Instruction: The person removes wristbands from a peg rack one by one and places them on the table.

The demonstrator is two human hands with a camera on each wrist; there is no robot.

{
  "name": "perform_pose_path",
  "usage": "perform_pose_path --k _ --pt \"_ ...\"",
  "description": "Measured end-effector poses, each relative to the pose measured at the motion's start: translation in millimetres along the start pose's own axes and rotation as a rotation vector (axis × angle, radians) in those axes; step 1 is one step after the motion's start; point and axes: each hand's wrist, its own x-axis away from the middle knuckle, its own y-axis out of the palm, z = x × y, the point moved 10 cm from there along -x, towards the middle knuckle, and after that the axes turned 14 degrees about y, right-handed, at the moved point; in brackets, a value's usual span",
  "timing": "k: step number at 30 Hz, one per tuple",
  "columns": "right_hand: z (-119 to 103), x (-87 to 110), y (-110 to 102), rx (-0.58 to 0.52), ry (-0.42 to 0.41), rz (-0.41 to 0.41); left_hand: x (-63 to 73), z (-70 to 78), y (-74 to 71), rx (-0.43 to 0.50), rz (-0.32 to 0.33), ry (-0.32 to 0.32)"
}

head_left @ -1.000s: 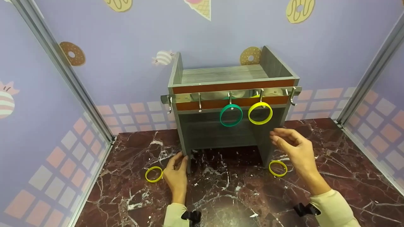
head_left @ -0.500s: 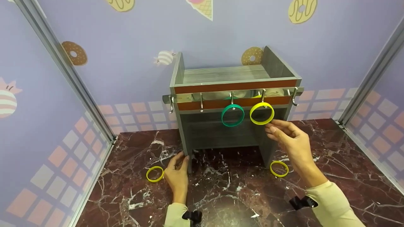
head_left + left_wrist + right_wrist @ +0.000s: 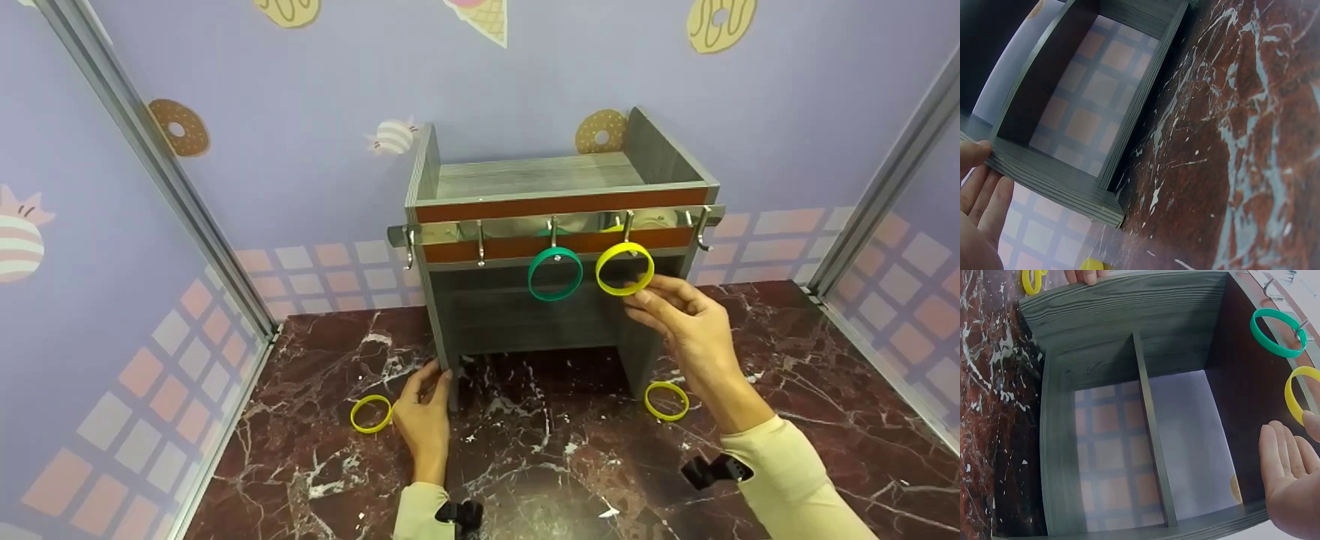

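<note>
A yellow ring (image 3: 601,279) hangs from a metal hook on the front rail of a grey wooden shelf unit (image 3: 442,322). My right hand (image 3: 694,330) pinches its lower right edge, the thumb in front and fingers behind; the right wrist view shows the other fingers held off the ring. A green ring (image 3: 532,285) hangs on the hook to its left. My left hand (image 3: 424,420) grips the front edge of the unit's left side panel low down, with the thumb on one face and fingers on the other in the left wrist view.
A yellow ring (image 3: 358,424) lies on the marbled tabletop (image 3: 525,480) left of my left hand. Another yellow ring (image 3: 654,412) rests by the unit's right foot. Bare hooks (image 3: 481,247) stick out along the rail. Patterned walls (image 3: 300,150) enclose the back and sides.
My right hand has moved left and slightly up to the hanging yellow ring, and its thumb now lies on the ring's edge. The left hand stays on the side panel.
</note>
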Motion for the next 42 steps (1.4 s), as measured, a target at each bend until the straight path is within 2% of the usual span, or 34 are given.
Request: perform_pose_path --k 17,24,27,34,42 --pt "-16.1 2.9 4.9 -0.162 -0.011 -0.004 -0.8 -0.7 0.1 0.017 0.006 0.016" --pt "-23.8 5.7 6.5 -0.17 -0.026 0.001 4.7 -31.6 1.3 -0.019 0.014 0.016" --pt "-25.7 6.6 7.1 -0.173 -0.027 0.003 6.2 -39.6 0.0 -0.022 0.009 0.001" --pt "-28.9 9.7 7.3 -0.198 -0.028 -0.009 0.5 -0.2 0.4 -0.004 0.004 -0.003" --pt "-34.4 16.2 8.9 -0.239 -0.04 -0.047 0.7 -2.1 -0.1 0.011 0.006 -0.003"
